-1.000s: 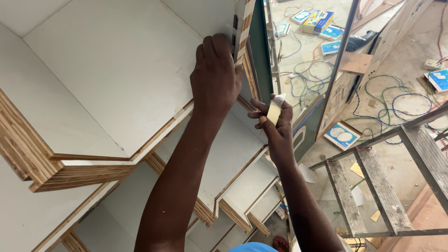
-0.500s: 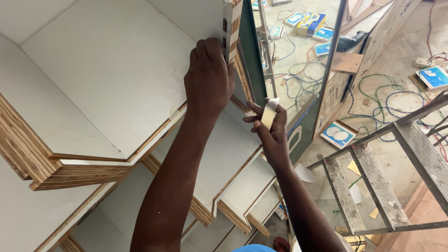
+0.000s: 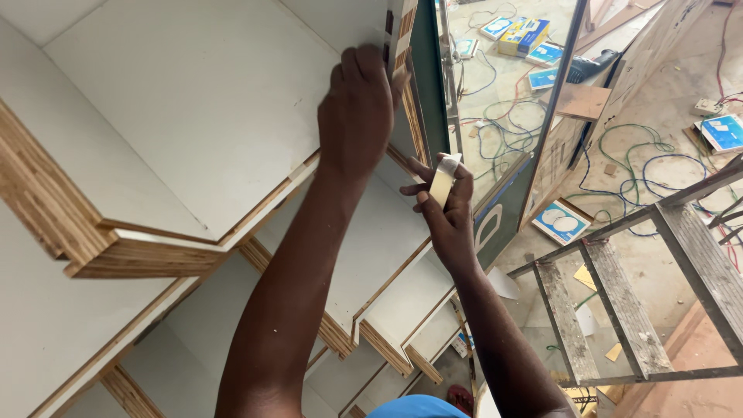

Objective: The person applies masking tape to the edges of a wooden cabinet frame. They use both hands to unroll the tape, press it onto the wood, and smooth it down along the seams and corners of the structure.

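Left hand (image 3: 357, 116) presses flat on the white plywood cabinet (image 3: 193, 116); beside it, right hand (image 3: 445, 205) pinches a masking tape roll (image 3: 443, 176). Below, cables (image 3: 619, 166) litter the concrete floor (image 3: 665, 77).

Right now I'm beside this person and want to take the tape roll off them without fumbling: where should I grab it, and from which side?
Probably take the tape roll by its upper rim, coming from above. It stands on edge in the right hand, whose fingers wrap its lower part, so only the top arc is bare. The left hand presses flat on the white shelf panel, away from the roll.
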